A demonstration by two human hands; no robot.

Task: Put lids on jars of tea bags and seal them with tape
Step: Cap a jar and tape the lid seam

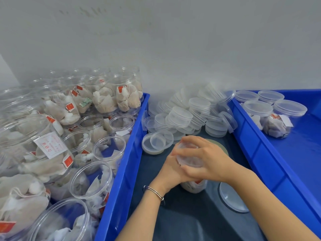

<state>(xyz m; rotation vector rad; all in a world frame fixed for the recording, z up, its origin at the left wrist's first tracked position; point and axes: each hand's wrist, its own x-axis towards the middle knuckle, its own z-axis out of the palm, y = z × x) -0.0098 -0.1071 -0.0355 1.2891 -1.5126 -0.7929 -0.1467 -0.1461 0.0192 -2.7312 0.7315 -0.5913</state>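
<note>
A clear jar of tea bags (194, 186) stands on the dark table between two blue bins. A clear plastic lid (188, 158) sits on its top. My right hand (206, 159) lies over the lid, fingers curled round its rim. My left hand (171, 168) grips the jar's upper part from the left, partly under the right hand. A tape roll (220, 146) lies just behind the hands, mostly hidden. A heap of loose clear lids (189, 115) lies by the wall.
The left blue bin (125, 167) holds several open jars of tea bags (90, 181). In the right blue bin (260, 153) stand several lidded jars (271, 115). One loose lid (232, 197) lies on the table under my right forearm.
</note>
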